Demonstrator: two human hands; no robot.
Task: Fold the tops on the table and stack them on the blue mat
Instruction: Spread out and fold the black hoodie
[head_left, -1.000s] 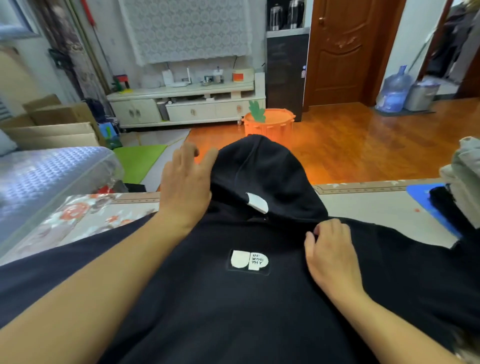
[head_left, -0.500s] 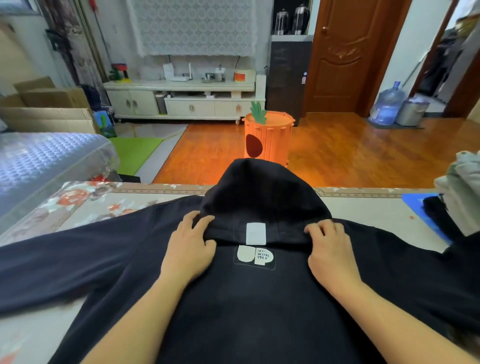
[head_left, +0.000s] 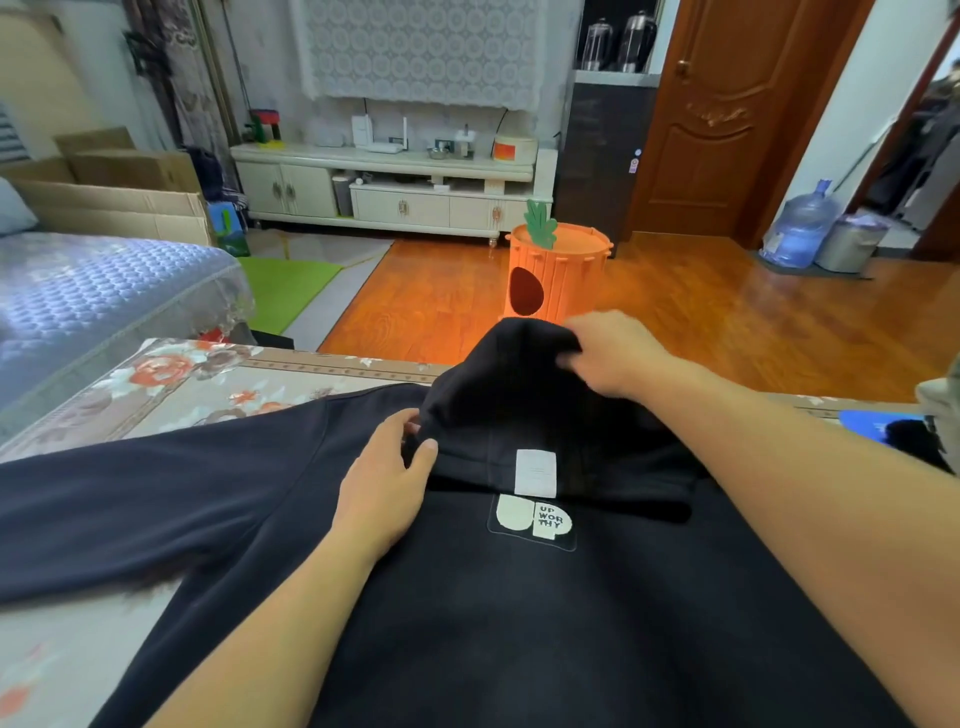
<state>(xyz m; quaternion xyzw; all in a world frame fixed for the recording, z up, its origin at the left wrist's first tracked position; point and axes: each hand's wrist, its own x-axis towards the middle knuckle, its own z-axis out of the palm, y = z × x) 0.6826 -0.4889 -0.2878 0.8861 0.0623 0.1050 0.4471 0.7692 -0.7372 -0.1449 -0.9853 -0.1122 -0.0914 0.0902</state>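
Observation:
A black hooded top (head_left: 467, 597) lies spread on the table (head_left: 208, 379), back up, with a white patch below the neck and its left sleeve stretched out to the left. My left hand (head_left: 384, 488) pinches the hood's base at the left side of the neck. At the far tip of the hood (head_left: 509, 384), my right hand (head_left: 608, 353) grips the cloth and lifts it off the table. The blue mat (head_left: 872, 423) shows at the right edge, with folded clothes (head_left: 940, 400) stacked on it, mostly cut off by the frame.
The table wears a floral cloth. Beyond its far edge stand an orange carrot-shaped bin (head_left: 556, 275) on the wooden floor, a white TV cabinet (head_left: 395, 192) and a water jug (head_left: 797, 228). A bed with a blue cover (head_left: 104, 296) lies to the left.
My right hand left the right shoulder, reached forward and took hold of the hood's tip. My left hand shifted slightly to pinch the hood's base.

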